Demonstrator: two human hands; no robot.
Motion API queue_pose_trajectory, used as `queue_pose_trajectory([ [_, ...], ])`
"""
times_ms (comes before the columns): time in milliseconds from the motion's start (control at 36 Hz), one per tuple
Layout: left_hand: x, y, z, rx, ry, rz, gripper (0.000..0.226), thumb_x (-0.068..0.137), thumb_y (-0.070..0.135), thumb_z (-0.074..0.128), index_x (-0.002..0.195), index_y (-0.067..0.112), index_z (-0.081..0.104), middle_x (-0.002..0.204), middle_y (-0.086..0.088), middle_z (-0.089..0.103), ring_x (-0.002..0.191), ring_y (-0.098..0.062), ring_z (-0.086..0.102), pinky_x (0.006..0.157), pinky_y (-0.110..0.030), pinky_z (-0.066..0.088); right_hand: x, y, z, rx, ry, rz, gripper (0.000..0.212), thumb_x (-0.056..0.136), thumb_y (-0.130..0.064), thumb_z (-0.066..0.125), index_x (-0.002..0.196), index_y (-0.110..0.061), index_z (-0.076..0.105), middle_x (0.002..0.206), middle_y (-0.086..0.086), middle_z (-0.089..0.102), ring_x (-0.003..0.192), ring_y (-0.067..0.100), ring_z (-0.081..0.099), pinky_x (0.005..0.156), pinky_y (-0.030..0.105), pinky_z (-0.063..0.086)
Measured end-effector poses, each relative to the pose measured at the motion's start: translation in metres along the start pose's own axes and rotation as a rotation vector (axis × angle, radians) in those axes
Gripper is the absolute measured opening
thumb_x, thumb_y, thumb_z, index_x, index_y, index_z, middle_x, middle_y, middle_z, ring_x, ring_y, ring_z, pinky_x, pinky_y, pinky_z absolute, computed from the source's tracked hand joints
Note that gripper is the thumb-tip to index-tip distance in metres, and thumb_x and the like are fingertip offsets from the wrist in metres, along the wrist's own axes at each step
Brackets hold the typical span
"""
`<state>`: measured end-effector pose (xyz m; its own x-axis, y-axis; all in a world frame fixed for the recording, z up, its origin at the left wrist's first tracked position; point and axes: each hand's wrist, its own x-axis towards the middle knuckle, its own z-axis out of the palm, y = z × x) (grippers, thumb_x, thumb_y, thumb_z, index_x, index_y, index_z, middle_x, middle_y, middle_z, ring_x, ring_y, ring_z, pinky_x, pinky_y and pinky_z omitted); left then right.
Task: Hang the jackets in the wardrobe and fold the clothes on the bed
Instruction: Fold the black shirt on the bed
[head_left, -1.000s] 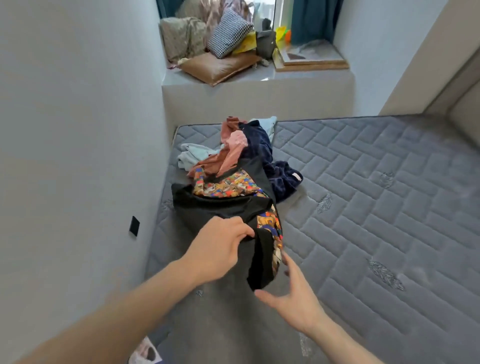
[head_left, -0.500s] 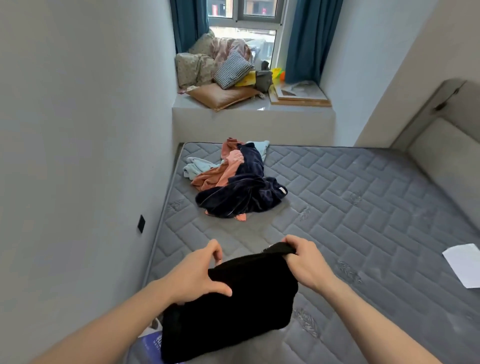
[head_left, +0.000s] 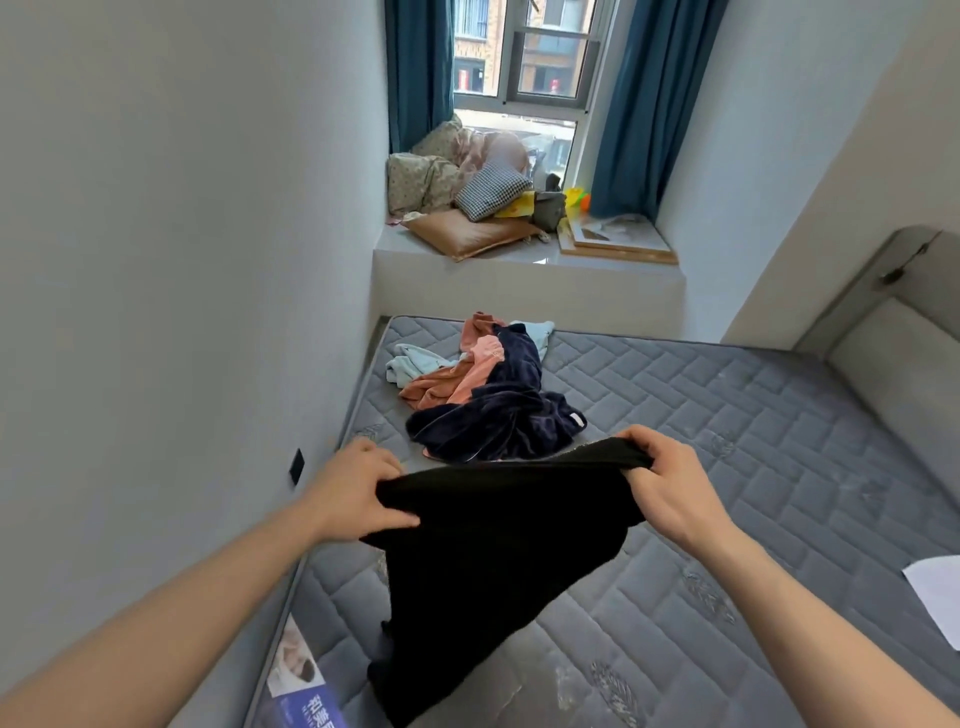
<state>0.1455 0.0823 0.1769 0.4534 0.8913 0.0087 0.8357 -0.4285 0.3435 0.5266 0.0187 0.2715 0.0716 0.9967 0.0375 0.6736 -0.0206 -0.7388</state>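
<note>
A black garment (head_left: 488, 561) hangs in front of me above the near part of the bed, stretched between both hands. My left hand (head_left: 358, 493) grips its top edge on the left, and my right hand (head_left: 670, 483) grips the top edge on the right. Its lower part droops toward the grey quilted mattress (head_left: 727, 467). Beyond it lies a heap of clothes: a dark navy velvet piece (head_left: 509, 415), a salmon-pink one (head_left: 457, 374) and a pale blue one (head_left: 415, 361).
A grey wall runs close along the left, with a small black socket (head_left: 297, 465). At the far end a window ledge (head_left: 524, 257) holds cushions and bedding between blue curtains. A white sheet of paper (head_left: 935, 592) lies at the mattress's right edge. A padded headboard (head_left: 904, 358) stands on the right.
The black garment came off the pile into both hands, which then spread apart and pulled its top edge wide. My view tilted up toward the window.
</note>
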Motion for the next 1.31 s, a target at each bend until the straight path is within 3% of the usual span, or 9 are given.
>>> queue_pose_trajectory([
  [83,0.010,-0.006,-0.043,-0.032,0.155,-0.021,0.046,0.062,0.083,0.065,0.081,0.042,0.074,0.086,0.028,0.066,0.093,0.008,0.044,0.082,-0.025,0.042,0.007,-0.002,-0.011,-0.071,0.085,-0.010,0.041,0.078,-0.003,0.048,0.093,-0.036,0.067,0.075,-0.011,0.070,0.067,0.015,0.064,0.065,0.040,0.055],
  [222,0.014,0.004,-0.088,-0.018,0.178,-0.066,0.034,0.059,0.079,0.072,0.072,0.055,0.053,0.071,0.034,0.058,0.059,0.004,0.054,0.050,-0.026,0.030,0.018,-0.018,-0.024,-0.155,0.185,-0.036,0.042,0.072,-0.014,0.043,0.092,-0.047,0.062,0.079,-0.017,0.070,0.076,0.011,0.065,0.067,0.041,0.055],
  [500,-0.012,-0.035,-0.070,0.108,-0.136,-0.172,0.030,0.074,0.054,0.078,0.065,0.035,0.056,0.059,0.013,0.061,0.058,-0.003,0.056,0.051,-0.026,0.035,-0.001,0.021,-0.014,-0.320,0.154,0.044,0.043,0.077,-0.003,0.051,0.098,-0.038,0.063,0.077,-0.011,0.068,0.072,0.020,0.062,0.059,0.034,0.046],
  [639,-0.023,-0.034,-0.036,0.071,-0.481,-0.252,0.042,0.061,0.059,0.083,0.065,0.024,0.060,0.054,0.010,0.057,0.048,-0.002,0.053,0.047,-0.020,0.039,-0.010,0.051,0.001,-0.314,0.024,0.169,0.042,0.079,-0.001,0.050,0.094,-0.037,0.064,0.080,-0.009,0.071,0.077,0.022,0.064,0.064,0.038,0.052],
  [778,-0.038,-0.036,0.010,0.025,-0.658,-0.310,0.035,0.067,0.054,0.084,0.069,0.026,0.062,0.067,0.014,0.062,0.070,-0.008,0.062,0.061,-0.021,0.045,-0.020,0.091,0.019,-0.413,-0.193,0.299,0.031,0.080,-0.002,0.048,0.091,-0.024,0.068,0.085,-0.003,0.073,0.088,0.024,0.065,0.074,0.039,0.053],
  [917,-0.037,-0.043,0.026,-0.034,-0.571,-0.402,0.033,0.078,0.059,0.075,0.077,0.028,0.064,0.077,0.013,0.065,0.080,-0.009,0.066,0.067,-0.020,0.044,-0.023,0.116,0.028,-0.497,-0.334,0.417,0.025,0.086,-0.010,0.046,0.090,-0.025,0.067,0.083,-0.004,0.071,0.081,0.019,0.065,0.069,0.033,0.048],
  [1083,0.000,-0.040,0.001,0.056,-0.543,-0.401,0.035,0.072,0.067,0.073,0.073,0.034,0.062,0.073,0.015,0.062,0.069,-0.002,0.060,0.059,-0.018,0.042,0.015,0.114,0.015,-0.394,-0.329,0.522,0.035,0.083,0.000,0.034,0.079,-0.018,0.064,0.062,0.005,0.062,0.041,0.014,0.059,0.039,0.019,0.038],
  [1250,0.061,-0.028,-0.070,0.159,-0.360,-0.375,0.036,0.082,0.058,0.073,0.103,0.030,0.072,0.089,0.010,0.064,0.084,-0.013,0.060,0.072,-0.024,0.043,0.077,0.077,-0.028,-0.250,-0.106,0.437,0.027,0.076,0.008,0.066,0.082,-0.018,0.063,0.084,0.008,0.069,0.083,0.023,0.072,0.061,0.029,0.054],
  [1306,0.083,-0.022,-0.104,0.187,-0.227,-0.376,0.030,0.083,0.057,0.072,0.103,0.034,0.072,0.087,0.010,0.063,0.087,-0.015,0.062,0.073,-0.026,0.043,0.102,0.060,-0.048,-0.151,0.017,0.377,0.031,0.075,0.011,0.068,0.092,-0.015,0.069,0.093,0.010,0.072,0.080,0.023,0.068,0.049,0.023,0.053],
])
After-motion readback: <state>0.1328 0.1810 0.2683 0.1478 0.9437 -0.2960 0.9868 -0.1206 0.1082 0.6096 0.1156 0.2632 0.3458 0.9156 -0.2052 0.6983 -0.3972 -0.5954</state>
